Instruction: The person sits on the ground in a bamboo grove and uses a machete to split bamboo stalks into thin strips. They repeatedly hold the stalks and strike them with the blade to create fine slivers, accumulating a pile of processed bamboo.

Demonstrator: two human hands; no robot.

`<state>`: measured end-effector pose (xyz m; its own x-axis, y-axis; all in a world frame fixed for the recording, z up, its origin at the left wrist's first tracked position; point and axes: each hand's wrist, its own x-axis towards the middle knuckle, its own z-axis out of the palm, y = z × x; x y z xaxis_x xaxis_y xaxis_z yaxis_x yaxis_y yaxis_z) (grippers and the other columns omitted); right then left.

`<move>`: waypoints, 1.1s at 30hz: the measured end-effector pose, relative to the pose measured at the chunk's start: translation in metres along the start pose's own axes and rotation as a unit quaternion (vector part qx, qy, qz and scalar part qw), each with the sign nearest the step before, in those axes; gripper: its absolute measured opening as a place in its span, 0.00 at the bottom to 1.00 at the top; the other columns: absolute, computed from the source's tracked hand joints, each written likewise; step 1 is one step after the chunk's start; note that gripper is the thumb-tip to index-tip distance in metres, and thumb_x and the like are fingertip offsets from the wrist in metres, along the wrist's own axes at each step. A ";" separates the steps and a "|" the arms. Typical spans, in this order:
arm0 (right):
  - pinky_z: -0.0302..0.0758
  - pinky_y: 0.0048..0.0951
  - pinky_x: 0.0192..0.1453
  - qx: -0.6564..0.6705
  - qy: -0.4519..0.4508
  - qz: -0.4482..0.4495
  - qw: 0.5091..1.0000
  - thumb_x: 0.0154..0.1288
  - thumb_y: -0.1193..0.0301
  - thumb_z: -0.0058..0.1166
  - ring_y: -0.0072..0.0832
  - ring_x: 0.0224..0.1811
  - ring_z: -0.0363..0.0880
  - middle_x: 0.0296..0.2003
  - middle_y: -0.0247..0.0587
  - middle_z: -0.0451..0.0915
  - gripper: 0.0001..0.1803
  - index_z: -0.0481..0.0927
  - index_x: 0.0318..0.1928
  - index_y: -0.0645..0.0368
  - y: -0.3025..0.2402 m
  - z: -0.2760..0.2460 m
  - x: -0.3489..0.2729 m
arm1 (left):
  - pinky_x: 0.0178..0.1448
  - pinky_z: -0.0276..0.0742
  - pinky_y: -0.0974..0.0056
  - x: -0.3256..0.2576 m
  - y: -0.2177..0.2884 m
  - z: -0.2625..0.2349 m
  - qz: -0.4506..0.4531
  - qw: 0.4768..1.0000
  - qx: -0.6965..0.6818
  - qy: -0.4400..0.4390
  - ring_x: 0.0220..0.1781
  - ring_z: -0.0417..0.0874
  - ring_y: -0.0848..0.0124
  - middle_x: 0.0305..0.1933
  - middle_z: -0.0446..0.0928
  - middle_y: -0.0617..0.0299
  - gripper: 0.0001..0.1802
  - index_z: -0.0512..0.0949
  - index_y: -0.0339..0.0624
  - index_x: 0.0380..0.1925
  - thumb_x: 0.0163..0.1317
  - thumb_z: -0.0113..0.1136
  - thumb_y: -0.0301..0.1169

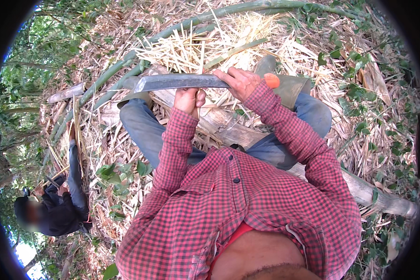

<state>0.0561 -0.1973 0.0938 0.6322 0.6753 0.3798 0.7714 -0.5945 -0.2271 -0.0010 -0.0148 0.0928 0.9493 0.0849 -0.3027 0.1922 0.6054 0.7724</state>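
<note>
Machete (182, 82) is held crosswise, its right part closed inside the right grip (240, 84), with an orange handle end (271, 80) showing beside the wrist. Its dark blade reaches left, just beyond the left grip (189, 100), which pinches a thin pale strip (202, 58) that the blade crosses. Farther outward lie a heap of pale strips (177, 52) and a long green bamboo pole (240, 8), both on the leaf-covered ground.
</note>
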 end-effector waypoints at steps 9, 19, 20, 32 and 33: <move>0.72 0.22 0.18 -0.124 -0.033 0.078 0.989 0.61 0.67 0.49 0.23 0.22 0.71 0.27 0.33 0.72 0.20 0.69 0.55 0.42 0.081 0.001 0.030 | 0.15 0.55 0.81 -0.029 0.017 -0.001 -0.053 0.990 -0.040 -0.123 0.15 0.59 0.84 0.31 0.69 0.64 0.22 0.60 0.35 0.59 0.64 0.41 0.23; 0.74 0.30 0.27 -0.048 -0.099 -0.040 0.993 0.57 0.71 0.49 0.31 0.28 0.75 0.30 0.36 0.71 0.24 0.67 0.56 0.46 0.013 -0.044 0.033 | 0.15 0.58 0.79 0.006 0.018 -0.012 0.017 0.999 0.008 -0.051 0.17 0.62 0.82 0.31 0.71 0.61 0.18 0.65 0.34 0.54 0.64 0.44 0.26; 0.74 0.30 0.28 -0.043 -0.086 -0.055 0.994 0.57 0.71 0.48 0.31 0.28 0.76 0.30 0.36 0.71 0.24 0.67 0.56 0.46 0.014 -0.040 0.033 | 0.16 0.58 0.79 0.006 0.020 -0.009 0.020 0.998 0.012 -0.054 0.17 0.62 0.82 0.31 0.71 0.61 0.18 0.65 0.35 0.54 0.64 0.44 0.26; 0.77 0.32 0.31 -0.105 0.001 -0.075 0.992 0.58 0.70 0.49 0.32 0.31 0.78 0.30 0.35 0.72 0.21 0.68 0.53 0.43 0.046 -0.016 0.075 | 0.15 0.56 0.80 0.003 0.038 -0.015 -0.015 0.990 -0.107 -0.085 0.16 0.62 0.83 0.31 0.70 0.62 0.17 0.66 0.39 0.53 0.64 0.42 0.24; 0.77 0.33 0.31 -0.120 -0.021 -0.050 0.991 0.58 0.70 0.48 0.33 0.31 0.78 0.31 0.35 0.72 0.21 0.68 0.53 0.43 0.051 -0.012 0.083 | 0.14 0.56 0.80 0.002 0.038 -0.017 -0.021 0.989 -0.095 -0.107 0.16 0.62 0.83 0.32 0.70 0.62 0.18 0.65 0.38 0.55 0.64 0.42 0.24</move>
<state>0.1474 -0.1771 0.1242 0.5593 0.7512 0.3507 0.7944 -0.6066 0.0323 0.0043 0.0218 0.1121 0.9765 -0.1010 -0.1907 0.2013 0.7443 0.6368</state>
